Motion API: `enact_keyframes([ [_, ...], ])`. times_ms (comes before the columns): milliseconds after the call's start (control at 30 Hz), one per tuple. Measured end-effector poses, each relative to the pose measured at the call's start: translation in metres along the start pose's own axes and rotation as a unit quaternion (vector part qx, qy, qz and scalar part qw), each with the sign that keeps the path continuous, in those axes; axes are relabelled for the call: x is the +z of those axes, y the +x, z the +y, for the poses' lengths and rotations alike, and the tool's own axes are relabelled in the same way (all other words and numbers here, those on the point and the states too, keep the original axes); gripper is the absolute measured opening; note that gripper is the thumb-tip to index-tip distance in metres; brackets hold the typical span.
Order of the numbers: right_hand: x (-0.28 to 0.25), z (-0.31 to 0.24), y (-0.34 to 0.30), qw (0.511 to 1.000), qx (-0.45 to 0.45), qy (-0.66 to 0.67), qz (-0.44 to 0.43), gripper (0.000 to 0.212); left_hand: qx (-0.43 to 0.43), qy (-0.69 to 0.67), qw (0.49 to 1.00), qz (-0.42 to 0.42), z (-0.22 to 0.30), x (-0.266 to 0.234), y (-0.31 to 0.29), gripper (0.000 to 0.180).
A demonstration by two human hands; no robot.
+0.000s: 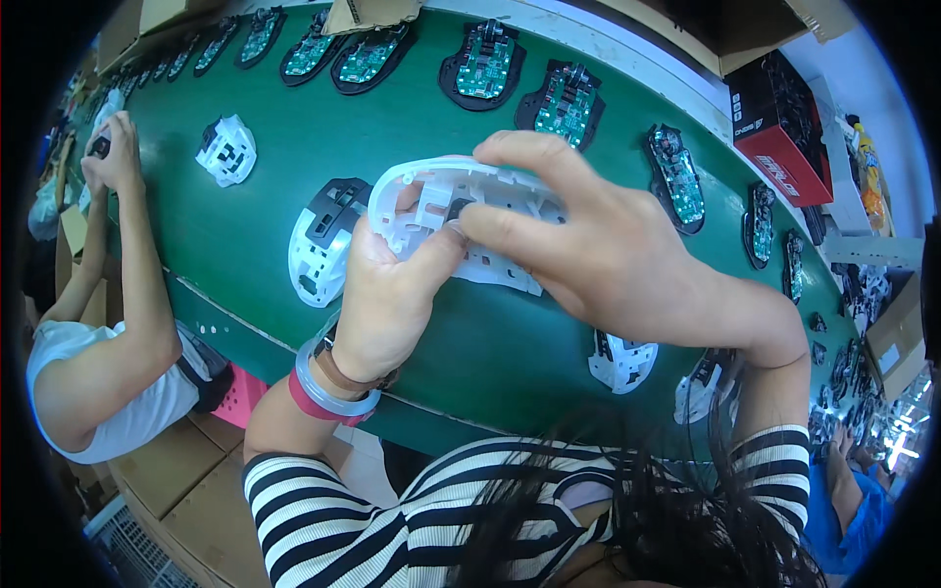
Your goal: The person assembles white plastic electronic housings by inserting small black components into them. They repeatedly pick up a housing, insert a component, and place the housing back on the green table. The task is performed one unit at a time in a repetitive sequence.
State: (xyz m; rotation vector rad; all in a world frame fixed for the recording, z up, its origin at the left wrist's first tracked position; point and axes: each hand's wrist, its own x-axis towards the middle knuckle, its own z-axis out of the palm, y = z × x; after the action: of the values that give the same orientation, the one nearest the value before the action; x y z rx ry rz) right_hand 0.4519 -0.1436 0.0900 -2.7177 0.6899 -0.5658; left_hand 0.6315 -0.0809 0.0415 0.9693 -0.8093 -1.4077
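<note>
A white computer-mouse shell (pixel 429 204), its ribbed inside facing up, is raised over the green bench. My left hand (pixel 392 284) grips its left end, thumb over the near wall. Across its right part reaches my right hand (pixel 608 230); one finger lies over the far rim, and a lower digit presses inside on a small dark part (pixel 458 208) beside my left thumb. The right hand's other fingers are hidden behind the shell. Just left of my left hand, a white mouse shell with a dark grey panel (pixel 316 265) rests on the bench.
Mouse bases with green circuit boards (pixel 482 64) line the far side of the green bench (pixel 294 127). White shells lie at far left (pixel 227 152) and near right (pixel 624 363). A black-red box (pixel 784 137) stands far right. Co-workers sit left (pixel 108 382) and right (pixel 858 490).
</note>
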Motion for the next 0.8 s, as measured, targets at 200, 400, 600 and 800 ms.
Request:
enact_keyframes([
  [200,0.016,-0.01,-0.009,0.972,-0.036,-0.23,0.037,0.039,0.009,0.038,0.999,0.011,0.001,0.002,-0.001,0.036],
  [400,0.022,-0.007,-0.016,0.969,-0.056,-0.194,0.142,0.033,0.042,0.073,0.996,-0.006,-0.002,0.002,-0.001,0.047],
  [600,-0.105,0.127,-0.066,0.896,0.162,-0.348,0.223,0.026,-0.123,-0.125,0.98,-0.094,0.016,-0.008,0.01,0.072],
  [800,-0.171,0.333,-0.164,0.83,0.517,-0.21,0.028,0.016,-0.144,-0.131,0.946,-0.259,0.002,-0.002,0.016,0.095],
])
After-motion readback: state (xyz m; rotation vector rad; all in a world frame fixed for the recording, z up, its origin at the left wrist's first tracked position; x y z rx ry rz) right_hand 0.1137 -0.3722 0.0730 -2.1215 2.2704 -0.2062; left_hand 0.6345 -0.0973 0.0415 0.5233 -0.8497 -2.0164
